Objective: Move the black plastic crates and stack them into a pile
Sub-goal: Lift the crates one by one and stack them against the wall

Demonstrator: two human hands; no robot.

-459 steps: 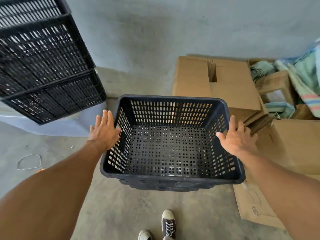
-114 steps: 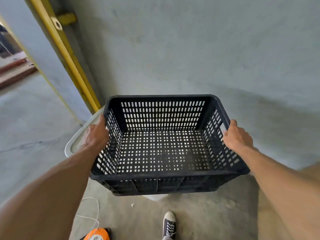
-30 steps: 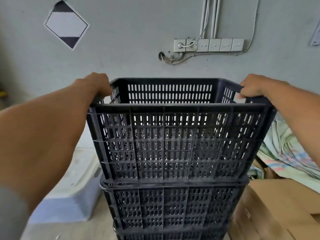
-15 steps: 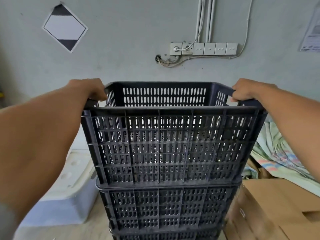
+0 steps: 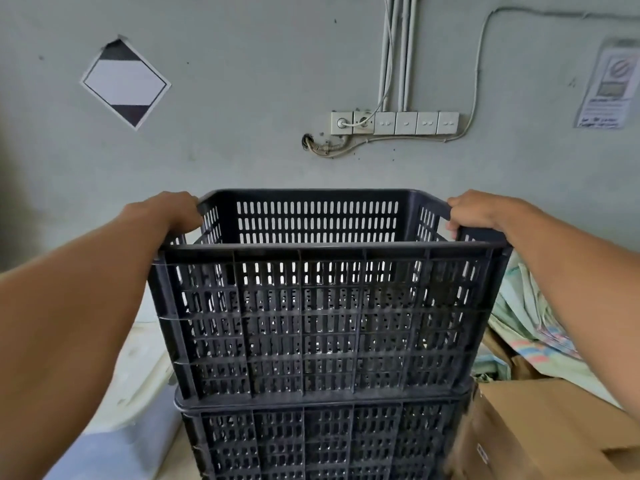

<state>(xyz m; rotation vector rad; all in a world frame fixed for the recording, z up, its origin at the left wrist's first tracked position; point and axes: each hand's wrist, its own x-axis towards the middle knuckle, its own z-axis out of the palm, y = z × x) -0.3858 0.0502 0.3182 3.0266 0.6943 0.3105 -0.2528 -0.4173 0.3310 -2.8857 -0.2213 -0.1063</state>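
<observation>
black plastic top crate [image 5: 322, 317] sits on the lower crate [image 5: 325, 441]; left hand [image 5: 169, 213] and right hand [image 5: 474, 211] grip its rim. if it's seated unevenly, letting go could tip it.

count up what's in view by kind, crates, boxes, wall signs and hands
black plastic crates: 2, the top crate sitting on the lower crate
cardboard boxes: 1 visible, a cardboard box at lower right
wall signs: 2, a diamond label and a paper notice
hands: 2, left hand and right hand, both on the top crate's rim
total: 7
</observation>
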